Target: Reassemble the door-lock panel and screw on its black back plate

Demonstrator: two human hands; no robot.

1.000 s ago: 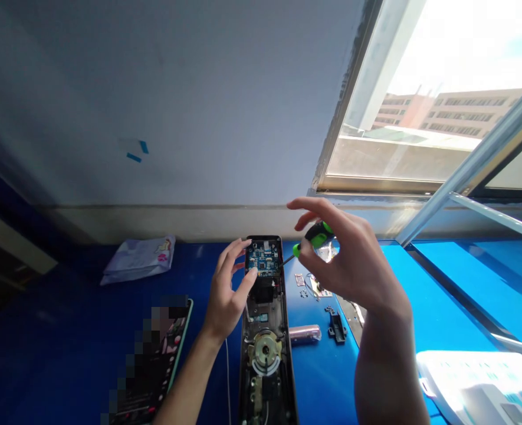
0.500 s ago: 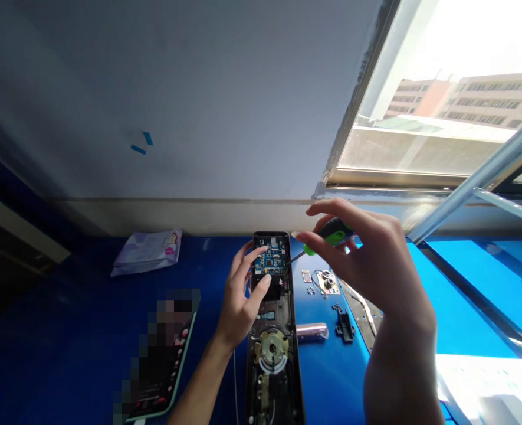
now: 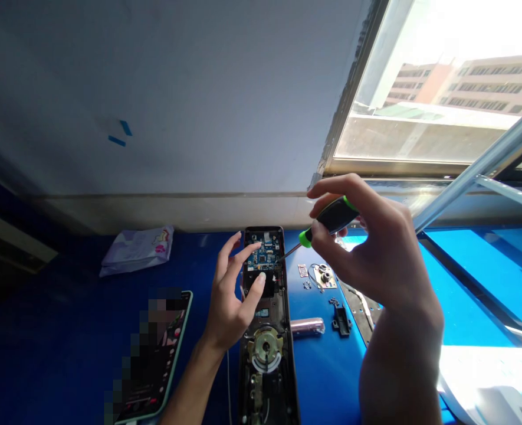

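A long black opened lock body (image 3: 267, 330) lies lengthwise on the blue table, with a blue circuit board (image 3: 264, 254) at its far end and a round brass part (image 3: 265, 347) lower down. My left hand (image 3: 234, 295) rests on the case beside the board, fingers spread, thumb pressing just below the board. My right hand (image 3: 367, 248) is closed around a black and green screwdriver (image 3: 327, 221). The screwdriver's thin shaft slants down to the left, with its tip at the board's right edge.
A phone (image 3: 154, 360) lies to the left of the lock. A white pouch (image 3: 137, 251) sits by the wall. Small screws, a metal plate (image 3: 322, 276), a black clip (image 3: 341, 321) and a pink cylinder (image 3: 307, 326) lie to the right. White papers (image 3: 486, 378) occupy the right corner.
My right hand has risen a little with the screwdriver, whose handle now shows more fully. My left hand shifted slightly on the case while the view drifted.
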